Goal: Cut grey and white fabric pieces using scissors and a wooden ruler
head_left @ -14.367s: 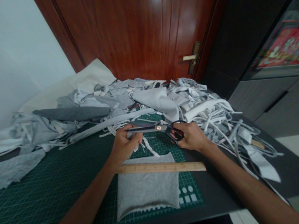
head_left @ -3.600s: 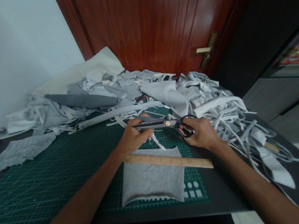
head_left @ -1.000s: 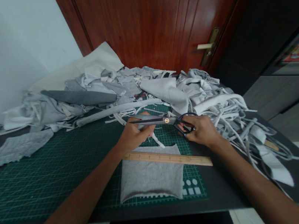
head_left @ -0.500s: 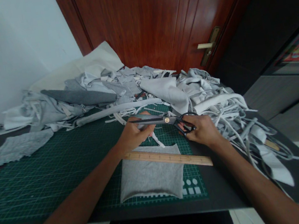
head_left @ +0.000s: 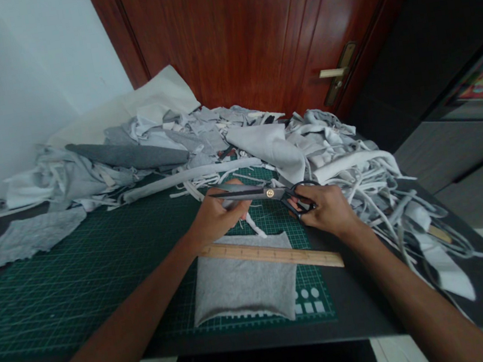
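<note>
My right hand (head_left: 329,207) is closed round the black handles of a pair of scissors (head_left: 270,193). Their blades point left and reach the fingers of my left hand (head_left: 221,211). That hand is closed on a pale fabric strip (head_left: 255,226), whose end hangs below the fingers; the blades hide part of the grip. Just below both hands, a grey fabric piece (head_left: 246,286) lies flat on the green cutting mat (head_left: 123,271). A wooden ruler (head_left: 275,253) rests across its upper part, tilted down to the right.
Grey and white fabric scraps (head_left: 207,134) are heaped along the back. More strips and loops (head_left: 374,191) cover the right side of the dark table (head_left: 359,302). A ribbed grey piece (head_left: 32,236) lies at the left. A wooden door (head_left: 220,39) stands behind.
</note>
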Demonstrator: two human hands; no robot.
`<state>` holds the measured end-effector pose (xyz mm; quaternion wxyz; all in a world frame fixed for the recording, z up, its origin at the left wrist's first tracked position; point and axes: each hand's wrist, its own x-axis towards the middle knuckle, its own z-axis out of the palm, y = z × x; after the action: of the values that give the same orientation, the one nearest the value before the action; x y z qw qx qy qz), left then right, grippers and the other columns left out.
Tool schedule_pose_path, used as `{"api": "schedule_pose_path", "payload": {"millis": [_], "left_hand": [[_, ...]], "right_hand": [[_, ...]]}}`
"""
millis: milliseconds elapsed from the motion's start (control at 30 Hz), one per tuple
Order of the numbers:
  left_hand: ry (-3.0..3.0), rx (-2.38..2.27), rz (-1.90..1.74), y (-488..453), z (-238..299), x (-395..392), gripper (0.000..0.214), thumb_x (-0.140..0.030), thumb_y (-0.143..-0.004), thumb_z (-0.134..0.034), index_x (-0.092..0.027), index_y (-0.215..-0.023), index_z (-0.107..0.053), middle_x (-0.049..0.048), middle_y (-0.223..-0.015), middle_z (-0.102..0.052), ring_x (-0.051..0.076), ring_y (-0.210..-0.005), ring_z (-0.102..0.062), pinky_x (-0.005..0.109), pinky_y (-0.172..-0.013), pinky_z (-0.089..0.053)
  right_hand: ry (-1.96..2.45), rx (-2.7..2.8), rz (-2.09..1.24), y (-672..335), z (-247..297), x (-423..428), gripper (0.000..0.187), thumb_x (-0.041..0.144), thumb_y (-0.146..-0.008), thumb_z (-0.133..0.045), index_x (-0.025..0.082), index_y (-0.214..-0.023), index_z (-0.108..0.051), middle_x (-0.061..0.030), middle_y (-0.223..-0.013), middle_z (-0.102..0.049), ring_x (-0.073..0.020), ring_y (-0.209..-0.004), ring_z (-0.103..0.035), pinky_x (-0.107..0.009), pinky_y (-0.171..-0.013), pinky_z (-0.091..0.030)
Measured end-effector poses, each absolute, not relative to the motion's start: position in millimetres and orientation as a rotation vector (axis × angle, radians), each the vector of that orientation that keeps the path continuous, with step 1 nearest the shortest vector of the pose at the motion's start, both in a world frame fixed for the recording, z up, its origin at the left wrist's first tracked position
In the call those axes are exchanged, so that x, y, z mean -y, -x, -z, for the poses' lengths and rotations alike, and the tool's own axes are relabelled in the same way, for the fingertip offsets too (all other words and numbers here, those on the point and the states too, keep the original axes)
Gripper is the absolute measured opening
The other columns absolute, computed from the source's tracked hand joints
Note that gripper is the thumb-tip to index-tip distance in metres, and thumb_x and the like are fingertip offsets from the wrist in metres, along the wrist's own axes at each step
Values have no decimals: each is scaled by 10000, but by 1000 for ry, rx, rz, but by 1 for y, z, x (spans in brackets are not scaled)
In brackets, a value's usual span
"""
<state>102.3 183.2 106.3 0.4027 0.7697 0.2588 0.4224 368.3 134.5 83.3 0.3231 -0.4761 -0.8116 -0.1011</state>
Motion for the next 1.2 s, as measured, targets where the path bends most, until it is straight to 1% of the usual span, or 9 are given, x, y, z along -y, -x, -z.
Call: {"api": "schedule_pose_path", "payload": {"millis": [133, 233, 467, 600, 700, 833, 1000, 1200], "left_hand": [[-1957, -635, -1086, -102, -105, -184, 230, -290, -914, -627, -194, -716, -557, -59, -553, -544, 63, -445, -460, 181, -431, -366], [-1951, -643, -1074, -102, -104, -184, 222, -279, -913, -629, -195, -721, -554, -62, -548, -544, 62, -431, -451, 183, -427, -365], [-1943, -654, -1073, -102, -105, -183, 224, -260, -913, -619, -192, -712, -546, -67, -540, -532, 47, -400, -426, 170, -394, -334], [-1894, -673, -1046, -103, -105, -183, 243, -301, -907, -639, -194, -712, -542, -69, -529, -529, 46, -381, -415, 170, -367, -314], [-1917, -698, -1051, -103, -105, -182, 306, -330, -904, -657, -191, -656, -544, -55, -519, -533, 52, -398, -427, 173, -373, -326], [-1953, -710, -1067, -101, -107, -181, 373, -347, -908, -665, -184, -595, -545, -37, -510, -534, 59, -419, -441, 179, -391, -347], [-1843, -697, -1055, -101, -107, -181, 276, -324, -873, -694, -180, -671, -571, -52, -524, -548, 48, -392, -441, 171, -379, -340], [-1813, -640, -1053, -101, -107, -182, 196, -270, -877, -673, -181, -734, -574, -62, -544, -552, 42, -389, -432, 169, -369, -319]], "right_hand": [[1244, 2136, 256, -368, -84, -134, 100, 210, -841, -599, 210, -743, -578, 21, -611, -594, -113, -521, -522, -232, -540, -320], [1248, 2130, 277, -367, -85, -133, 130, 221, -860, -577, 213, -730, -570, 18, -599, -584, -115, -514, -511, -235, -538, -317], [1254, 2127, 256, -367, -85, -133, 120, 215, -851, -578, 215, -731, -569, 21, -597, -577, -113, -508, -490, -238, -536, -312], [1296, 2116, 197, -366, -86, -132, 142, 243, -873, -586, 215, -735, -570, 16, -605, -593, -120, -516, -520, -243, -538, -318], [1320, 2124, 139, -364, -86, -130, 107, 251, -849, -610, 215, -753, -577, 11, -630, -614, -131, -531, -557, -247, -544, -335], [1316, 2121, 135, -362, -87, -129, 72, 241, -829, -609, 216, -767, -583, 5, -640, -622, -138, -533, -562, -249, -545, -349], [1271, 2117, 206, -364, -88, -129, 94, 223, -830, -607, 215, -747, -565, 9, -624, -606, -128, -521, -535, -243, -537, -352], [1233, 2119, 236, -367, -89, -130, 96, 227, -830, -601, 216, -743, -563, 17, -604, -587, -119, -501, -505, -240, -526, -340]]}}
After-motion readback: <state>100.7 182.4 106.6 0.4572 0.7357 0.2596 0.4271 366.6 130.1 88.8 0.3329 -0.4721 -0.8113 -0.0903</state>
